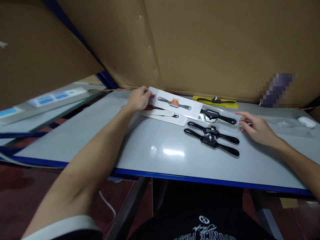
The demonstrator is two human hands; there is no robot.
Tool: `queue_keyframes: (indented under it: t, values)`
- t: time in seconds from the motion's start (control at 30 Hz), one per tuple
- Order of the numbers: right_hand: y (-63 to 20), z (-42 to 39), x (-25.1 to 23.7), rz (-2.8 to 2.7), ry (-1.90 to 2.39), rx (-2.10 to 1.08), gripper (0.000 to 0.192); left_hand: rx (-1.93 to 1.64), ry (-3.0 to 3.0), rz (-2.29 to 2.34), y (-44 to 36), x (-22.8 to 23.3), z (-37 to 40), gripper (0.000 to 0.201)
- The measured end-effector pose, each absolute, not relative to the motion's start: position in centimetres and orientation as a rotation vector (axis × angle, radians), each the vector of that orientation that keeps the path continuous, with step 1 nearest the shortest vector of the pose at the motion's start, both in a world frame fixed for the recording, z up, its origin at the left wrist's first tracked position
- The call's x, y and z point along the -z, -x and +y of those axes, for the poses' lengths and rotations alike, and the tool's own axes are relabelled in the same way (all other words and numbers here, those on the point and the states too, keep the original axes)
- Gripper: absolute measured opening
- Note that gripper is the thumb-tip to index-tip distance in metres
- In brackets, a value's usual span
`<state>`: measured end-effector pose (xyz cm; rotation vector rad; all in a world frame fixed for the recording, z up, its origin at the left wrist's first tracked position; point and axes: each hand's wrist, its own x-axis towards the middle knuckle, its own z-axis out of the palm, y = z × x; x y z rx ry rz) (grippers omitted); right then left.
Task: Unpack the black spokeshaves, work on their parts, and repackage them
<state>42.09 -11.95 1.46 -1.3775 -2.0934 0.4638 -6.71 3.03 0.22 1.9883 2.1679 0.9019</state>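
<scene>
My left hand (140, 99) pinches the left end of a white printed card (173, 104) with a spokeshave pictured on it. At the card's right end, a clear plastic blister (225, 116) surrounds a black spokeshave (217, 116). My right hand (256, 128) is at the right edge of this blister, thumb and a finger closing on the plastic while the index finger is stretched out. Just below lie two loose black spokeshaves, an upper one (212, 130) and a lower one (209, 140). Another printed card (162, 116) lies partly hidden under the held one.
Behind the cards is a yellow card (215, 102) with a dark spokeshave on it. Clear plastic (282, 124) and a white rounded case (307, 122) lie to the right. A pixelated upright object (277, 90) leans against the cardboard wall (212, 43). The grey table (150, 156) has a blue front edge.
</scene>
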Motion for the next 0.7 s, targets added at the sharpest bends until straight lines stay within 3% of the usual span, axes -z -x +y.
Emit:
queue_keyframes:
  t: [0.27,0.7]
  values:
    - [-42.5,-11.9,-1.7,-2.164,1.382,-0.301,0.044,-0.760,-1.812,2.511,9.4,-0.8,1.5,0.030]
    - [-42.8,-11.6,-1.4,-2.157,1.382,-0.112,0.041,-0.580,-1.555,2.656,10.3,0.0,1.5,0.056]
